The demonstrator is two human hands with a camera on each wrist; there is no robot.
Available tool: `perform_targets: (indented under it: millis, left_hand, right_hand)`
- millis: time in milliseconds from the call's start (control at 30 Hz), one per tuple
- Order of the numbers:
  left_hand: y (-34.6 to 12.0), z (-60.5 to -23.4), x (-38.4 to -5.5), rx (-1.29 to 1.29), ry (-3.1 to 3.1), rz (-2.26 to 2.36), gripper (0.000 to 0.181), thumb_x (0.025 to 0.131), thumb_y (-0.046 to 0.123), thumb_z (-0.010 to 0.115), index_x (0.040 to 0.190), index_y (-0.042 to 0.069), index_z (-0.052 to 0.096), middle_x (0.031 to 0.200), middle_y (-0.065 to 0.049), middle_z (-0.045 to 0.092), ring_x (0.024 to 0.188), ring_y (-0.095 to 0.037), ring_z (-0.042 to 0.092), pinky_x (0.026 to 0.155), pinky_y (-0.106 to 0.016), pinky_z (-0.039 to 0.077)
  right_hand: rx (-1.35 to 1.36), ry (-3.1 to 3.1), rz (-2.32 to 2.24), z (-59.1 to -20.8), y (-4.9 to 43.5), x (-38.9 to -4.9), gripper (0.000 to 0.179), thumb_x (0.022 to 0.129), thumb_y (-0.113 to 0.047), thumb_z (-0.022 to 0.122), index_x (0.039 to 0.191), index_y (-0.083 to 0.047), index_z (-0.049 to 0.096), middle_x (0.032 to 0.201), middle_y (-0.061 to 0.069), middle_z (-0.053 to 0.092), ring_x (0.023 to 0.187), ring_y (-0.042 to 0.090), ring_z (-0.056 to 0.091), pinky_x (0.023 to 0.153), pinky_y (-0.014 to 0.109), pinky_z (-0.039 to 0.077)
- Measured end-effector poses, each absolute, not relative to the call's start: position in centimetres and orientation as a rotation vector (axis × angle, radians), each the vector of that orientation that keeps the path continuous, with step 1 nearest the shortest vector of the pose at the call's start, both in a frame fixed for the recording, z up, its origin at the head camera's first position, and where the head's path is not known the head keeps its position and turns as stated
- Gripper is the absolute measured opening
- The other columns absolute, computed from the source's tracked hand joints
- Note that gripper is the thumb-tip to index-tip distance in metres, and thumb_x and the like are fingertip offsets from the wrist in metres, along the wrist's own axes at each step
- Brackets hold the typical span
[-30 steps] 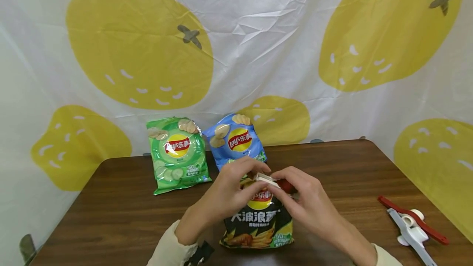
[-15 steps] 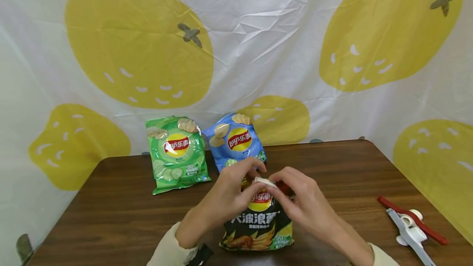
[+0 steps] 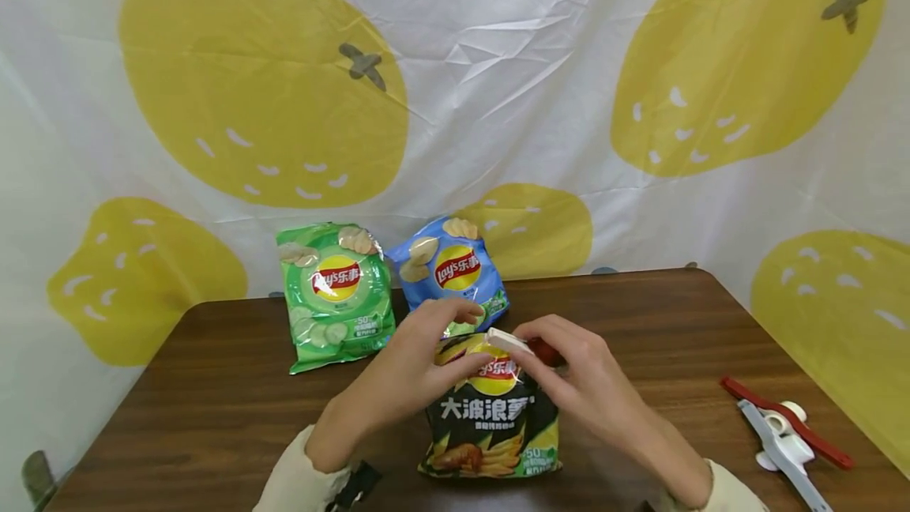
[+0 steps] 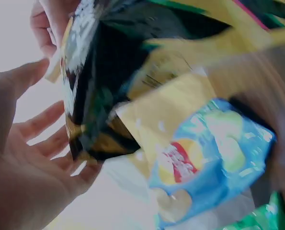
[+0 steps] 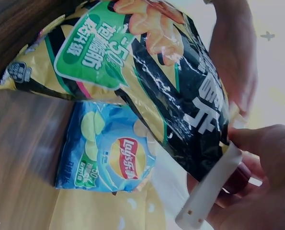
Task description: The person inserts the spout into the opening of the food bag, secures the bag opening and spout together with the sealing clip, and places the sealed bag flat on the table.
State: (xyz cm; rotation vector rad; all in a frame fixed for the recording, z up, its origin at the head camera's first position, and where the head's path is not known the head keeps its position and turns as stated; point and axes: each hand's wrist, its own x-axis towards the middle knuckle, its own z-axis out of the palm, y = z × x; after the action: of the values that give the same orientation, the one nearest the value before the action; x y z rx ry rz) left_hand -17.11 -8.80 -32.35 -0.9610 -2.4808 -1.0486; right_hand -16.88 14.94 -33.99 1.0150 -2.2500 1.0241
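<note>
Left hand (image 3: 421, 362): the forearm enters from the lower left and angles forward to the upper left part of the black chip bag (image 3: 490, 421). The fingers arch over, and the thumb extends across the upper front of the bag. A wide gap separates thumb and index finger. The hand is open and grips nothing; whether the fingertips touch the bag cannot be told.

Right hand (image 3: 586, 374): the forearm enters from the lower right and angles inward to the upper right corner of the bag. Thumb and index finger pinch a white clip (image 3: 507, 340), the free end of which points toward the left hand. A dark red piece (image 3: 546, 352) sits under the curled fingers, partly hidden. The clip lies at the top edge of the bag; whether it clamps that edge cannot be told.

The black chip bag stands on the bench (image 3: 235, 401) between both forearms, printed front toward the person. Directly behind it is a blue chip bag (image 3: 451, 271); a green chip bag (image 3: 337, 306) is located to the left of the blue one. At the right side of the bench, a red strip (image 3: 825, 446) and a grey strip (image 3: 785, 458) lie beside each other, with white round parts between and under them
</note>
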Motion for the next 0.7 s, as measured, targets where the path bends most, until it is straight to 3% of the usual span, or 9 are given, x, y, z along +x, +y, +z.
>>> perform_targets:
  millis: [133, 300, 433, 533, 600, 700]
  left_hand:
    - [-9.8, -33.4, -16.9, -0.991, -2.6, -0.987, 0.045, 0.091, 0.037, 0.073, 0.127, 0.013, 0.059, 0.12, 0.003, 0.063, 0.109, -0.009, 0.057, 0.093, -0.036, 0.05]
    - [-9.9, -34.4, -16.8, -1.053, -2.589, -0.986, 0.044, 0.091, 0.03, 0.074, 0.128, 0.011, 0.058, 0.12, 0.001, 0.063, 0.109, -0.01, 0.058, 0.092, -0.034, 0.051]
    - [-9.8, -34.7, -16.7, -1.039, -2.569, -0.981, 0.043, 0.091, 0.027, 0.075, 0.127, 0.01, 0.059, 0.119, 0.0, 0.064, 0.109, -0.01, 0.06, 0.092, -0.034, 0.052]
    - [-9.6, -34.8, -16.7, -1.032, -2.55, -0.97, 0.042, 0.091, 0.027, 0.075, 0.126, 0.01, 0.06, 0.119, 0.0, 0.065, 0.109, -0.01, 0.06, 0.092, -0.034, 0.052]
    - [-9.5, -34.9, -16.7, -1.03, -2.532, -0.962, 0.041, 0.09, 0.027, 0.075, 0.125, 0.01, 0.061, 0.119, 0.0, 0.065, 0.11, -0.01, 0.06, 0.093, -0.034, 0.052]
    - [-9.5, -34.9, -16.7, -1.016, -2.518, -0.95, 0.041, 0.09, 0.027, 0.076, 0.124, 0.01, 0.061, 0.119, -0.001, 0.065, 0.112, -0.011, 0.06, 0.094, -0.035, 0.052]
  right_hand:
    - [1.087, -2.275, 1.004, -33.6, 15.2, -17.0, 0.025, 0.09, -0.013, 0.075, 0.113, -0.019, 0.066, 0.101, -0.011, 0.061, 0.082, 0.004, 0.056, 0.067, 0.021, 0.05]
    - [1.086, -2.38, 1.01, -33.3, 15.9, -17.2, 0.041, 0.088, -0.016, 0.078, 0.125, -0.017, 0.06, 0.111, -0.009, 0.063, 0.089, 0.004, 0.06, 0.073, 0.024, 0.053]
    - [0.917, -2.564, 1.148, -33.9, 16.8, -16.9, 0.066, 0.089, -0.031, 0.076, 0.144, -0.018, 0.043, 0.117, -0.002, 0.063, 0.098, 0.01, 0.065, 0.078, 0.029, 0.055]
    - [0.723, -2.676, 1.278, -34.8, 17.8, -16.4, 0.078, 0.09, -0.037, 0.074, 0.151, -0.019, 0.029, 0.123, 0.007, 0.063, 0.095, 0.015, 0.066, 0.076, 0.03, 0.055]
    - [0.62, -2.727, 1.39, -35.8, 18.6, -16.1, 0.078, 0.09, -0.037, 0.074, 0.151, -0.016, 0.03, 0.12, 0.01, 0.065, 0.095, 0.017, 0.067, 0.076, 0.03, 0.054]
    - [0.667, -2.813, 1.55, -37.3, 19.6, -16.0, 0.059, 0.094, -0.033, 0.07, 0.141, -0.006, 0.046, 0.114, 0.012, 0.067, 0.094, 0.02, 0.067, 0.076, 0.029, 0.053]
